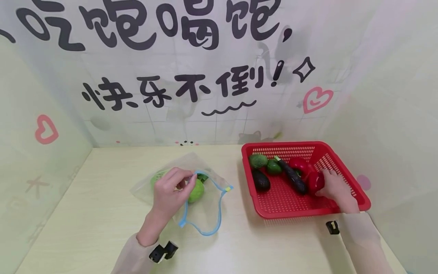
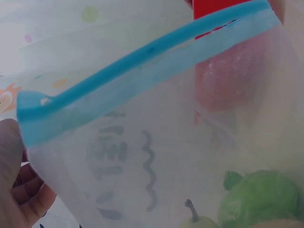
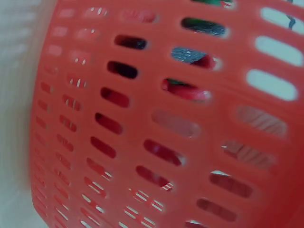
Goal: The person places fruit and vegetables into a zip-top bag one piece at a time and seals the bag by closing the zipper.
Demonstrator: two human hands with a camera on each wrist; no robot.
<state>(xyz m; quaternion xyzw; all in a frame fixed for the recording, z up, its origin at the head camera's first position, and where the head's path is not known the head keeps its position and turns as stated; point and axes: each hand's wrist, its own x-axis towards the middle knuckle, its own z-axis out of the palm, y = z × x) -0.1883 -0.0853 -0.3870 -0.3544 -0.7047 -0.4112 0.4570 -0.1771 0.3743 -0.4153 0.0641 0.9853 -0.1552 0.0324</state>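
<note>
Across the pale wooden tabletop (image 1: pixel 102 220) we go: the left hand (image 1: pixel 171 192) pinches the blue-rimmed clear plastic bag (image 1: pixel 220 209), thumb and fingers together, presumably spreading its mouth; and over in the red perforated plastic basket (image 1: pixel 291 215), placed within easy reach, we see the right hand (image 1: pixel 337 188), fingers curled round a glossy red bell pepper (image 1: pixel 314 182).

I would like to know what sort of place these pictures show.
Probably a staged tabletop booth rather than a working kitchen: a pale table stands between wall coverings printed with lettering and hearts, and holds a red basket of produce.
</note>
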